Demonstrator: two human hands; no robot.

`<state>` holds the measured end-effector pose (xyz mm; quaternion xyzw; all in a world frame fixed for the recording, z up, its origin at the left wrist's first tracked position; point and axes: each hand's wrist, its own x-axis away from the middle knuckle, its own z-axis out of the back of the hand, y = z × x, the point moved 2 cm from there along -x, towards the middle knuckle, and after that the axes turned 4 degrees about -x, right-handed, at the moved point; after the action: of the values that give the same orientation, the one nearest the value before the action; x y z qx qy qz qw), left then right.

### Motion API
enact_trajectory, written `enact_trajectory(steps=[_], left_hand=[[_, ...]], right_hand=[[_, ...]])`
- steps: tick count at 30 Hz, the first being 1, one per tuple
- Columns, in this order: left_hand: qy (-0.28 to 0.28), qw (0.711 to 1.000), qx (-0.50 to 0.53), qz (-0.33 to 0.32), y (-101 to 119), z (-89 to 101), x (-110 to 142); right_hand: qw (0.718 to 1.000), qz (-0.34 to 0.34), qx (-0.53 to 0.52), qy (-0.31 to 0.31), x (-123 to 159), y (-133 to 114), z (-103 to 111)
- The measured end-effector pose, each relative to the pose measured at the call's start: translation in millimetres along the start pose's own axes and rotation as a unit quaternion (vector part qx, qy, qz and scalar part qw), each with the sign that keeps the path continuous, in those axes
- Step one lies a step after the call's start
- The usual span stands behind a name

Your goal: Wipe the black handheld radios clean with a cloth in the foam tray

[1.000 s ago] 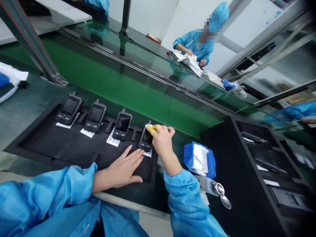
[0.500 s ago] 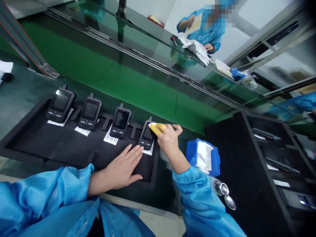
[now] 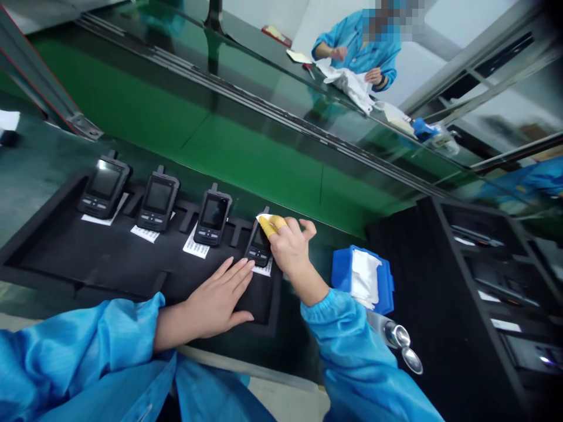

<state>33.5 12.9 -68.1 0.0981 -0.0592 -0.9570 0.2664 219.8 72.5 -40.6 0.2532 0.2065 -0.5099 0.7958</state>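
Observation:
My right hand (image 3: pixel 290 249), with yellow finger cots on its thumb side, pinches a small white wipe (image 3: pixel 263 217) against the upper screen of the rightmost black handheld radio (image 3: pixel 259 243). My left hand (image 3: pixel 220 299) lies flat, fingers stretched, its fingertips at the lower edge of that handset. Three similar handsets, a left one (image 3: pixel 104 184), a second (image 3: pixel 157 199) and a third (image 3: pixel 212 218), lie face up in a row in the black foam tray (image 3: pixel 109 261). Printed white labels (image 3: pixel 196 246) stick out from beneath them.
Right of my hand stands a blue box (image 3: pixel 385 287) of white wipes (image 3: pixel 365 275), beside a metal container with its lid open (image 3: pixel 399 335). A stack of black trays (image 3: pixel 422 281) rises at the right. Across the bench, behind a rail (image 3: pixel 264 111), a co-worker in blue (image 3: pixel 356 53) handles white cloth (image 3: pixel 347 85).
My right hand has slid slightly left with the wipe over the handset's top. My left hand stays in place. The co-worker has put a pale yellow sheet down on the far bench.

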Motion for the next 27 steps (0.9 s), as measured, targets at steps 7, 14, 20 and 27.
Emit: enact_trajectory(steps=[7, 14, 20, 27], left_hand=[[-0.001, 1.0, 0.001, 0.003, 1.6, 0.5, -0.9], [-0.009, 1.0, 0.017, 0.011, 0.7, 0.4, -2.4], [0.009, 1.0, -0.006, 0.012, 3.7, 2.9, 0.3], [0.021, 0.999, -0.02, 0.016, 5.7, 3.2, 3.3]], right_hand=[[0.997, -0.07, -0.024, -0.035, 26.7, 3.7, 5.2], [0.994, -0.027, -0.082, -0.067, 64.8, -31.8, 26.2], [0.994, -0.029, -0.069, -0.076, 43.6, -28.4, 28.7], [0.994, -0.066, -0.042, -0.078, 9.0, -18.7, 3.0]])
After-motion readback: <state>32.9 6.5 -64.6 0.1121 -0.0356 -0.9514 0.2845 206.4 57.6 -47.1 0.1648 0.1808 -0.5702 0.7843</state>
